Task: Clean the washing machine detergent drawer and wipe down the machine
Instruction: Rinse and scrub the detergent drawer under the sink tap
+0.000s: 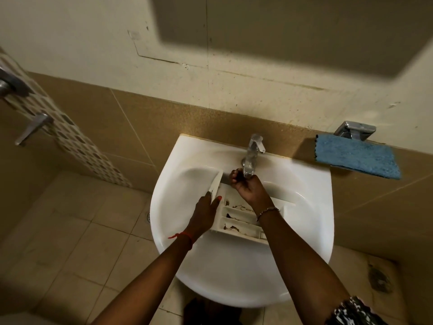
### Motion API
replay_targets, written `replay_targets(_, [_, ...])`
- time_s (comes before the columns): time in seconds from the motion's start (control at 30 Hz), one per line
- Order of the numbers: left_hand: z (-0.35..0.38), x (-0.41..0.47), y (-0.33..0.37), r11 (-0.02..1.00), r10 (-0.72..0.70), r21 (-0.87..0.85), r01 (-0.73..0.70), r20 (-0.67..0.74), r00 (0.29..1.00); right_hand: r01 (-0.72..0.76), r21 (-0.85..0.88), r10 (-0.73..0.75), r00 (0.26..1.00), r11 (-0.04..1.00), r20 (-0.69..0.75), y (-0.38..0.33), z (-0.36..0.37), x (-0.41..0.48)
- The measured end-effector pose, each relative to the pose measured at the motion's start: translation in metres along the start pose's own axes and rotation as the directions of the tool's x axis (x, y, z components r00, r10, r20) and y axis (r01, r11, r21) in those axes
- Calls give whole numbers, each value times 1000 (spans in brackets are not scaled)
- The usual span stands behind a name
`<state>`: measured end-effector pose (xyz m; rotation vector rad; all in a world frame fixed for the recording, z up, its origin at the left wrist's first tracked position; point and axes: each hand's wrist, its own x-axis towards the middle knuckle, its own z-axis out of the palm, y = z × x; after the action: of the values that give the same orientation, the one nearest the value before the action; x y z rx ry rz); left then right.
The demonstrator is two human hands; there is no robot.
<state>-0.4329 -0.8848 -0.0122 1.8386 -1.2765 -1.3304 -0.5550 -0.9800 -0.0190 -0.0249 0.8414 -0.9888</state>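
Far left: two metal levers (35, 127) on the side wall, next to a mosaic strip (77, 141). Floor (70, 231) is beige tile, with a small drain (148, 216) just left of the sink.

White sink (234, 277) sits centre, against the brown tiles (131, 118).

Left hand (206, 212) has a red thread on the wrist. It grips the drawer's front panel at its left end, thumb on the inner face and fingers behind the panel.

Drawer (239, 214) is in the basin, open side up, running from the left hand across to under the right forearm. It's white plastic, with brown grime patches in the compartments. The front panel stands up at the left end.

Right hand (243, 184) has a bead bracelet on the wrist. It's above the drawer's back part, right at the spout's mouth, fingers curled. Can't tell whether it holds anything.

Chrome tap (254, 148) stands at the sink's back rim with its spout over the basin. Can't tell if water is running.

Right of the tap: blue cloth (356, 156) lying flat on top of the brown tiles, with a chrome holder (355, 131) on the wall just behind it. Below it there's a dark stain (379, 277) on the floor. Patterned sleeve (351, 310) is at bottom right.
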Motion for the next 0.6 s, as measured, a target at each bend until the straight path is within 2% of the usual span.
replay_targets(0.13, [0,0,-1,999,12,-30,-11,3,1000,27,27,-29,998,999,52,-4,-2,3])
replay_targets(0.23, [0,1,-2,1000,2,-22,-2,2,1000,-53,-154,54,998,987,7,-4,-8,0])
replay_targets(0.33, [1,1,-3,999,-7,-39,7,1,1000,-160,-494,165,986,854,-34,-2,-13,-10])
replay_targets(0.4, [1,1,-4,999,-15,-44,14,-7,1000,-155,-649,182,983,745,-27,-4,-12,-16])
replay_targets(0.53, [1,1,-4,995,6,-103,-4,10,1000,-75,-857,-11,996,510,-94,-15,-10,-24])
replay_targets(0.57, [1,1,-4,994,12,-107,-11,11,1000,-65,-857,-44,994,511,-102,-18,-12,-24])
replay_targets(0.6, [2,1,-4,994,19,-108,-18,8,1000,-58,-825,-55,993,563,-107,-22,-14,-25])
